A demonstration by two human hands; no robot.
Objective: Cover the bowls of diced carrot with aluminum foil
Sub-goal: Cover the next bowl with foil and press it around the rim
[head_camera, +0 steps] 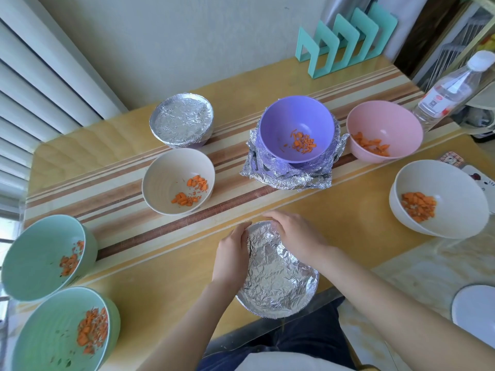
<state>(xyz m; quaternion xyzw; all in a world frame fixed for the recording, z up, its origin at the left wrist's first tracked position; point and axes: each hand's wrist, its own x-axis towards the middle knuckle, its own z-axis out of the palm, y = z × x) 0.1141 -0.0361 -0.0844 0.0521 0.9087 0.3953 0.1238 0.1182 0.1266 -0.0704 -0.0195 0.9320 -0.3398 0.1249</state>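
The table (361, 210) carries 8 bowls, spread so each is within reach. The foil-covered bowl (276, 277) sits at the front edge, close to the body, probably for crimping. The purple bowl (294, 129) seems to weigh down the spare foil sheets (284, 178) (6 bowls are uncovered). The left hand (231, 253) and right hand (294, 234) cup the covered bowl's far rim, fingers curled over the foil, likely pressing it tight.
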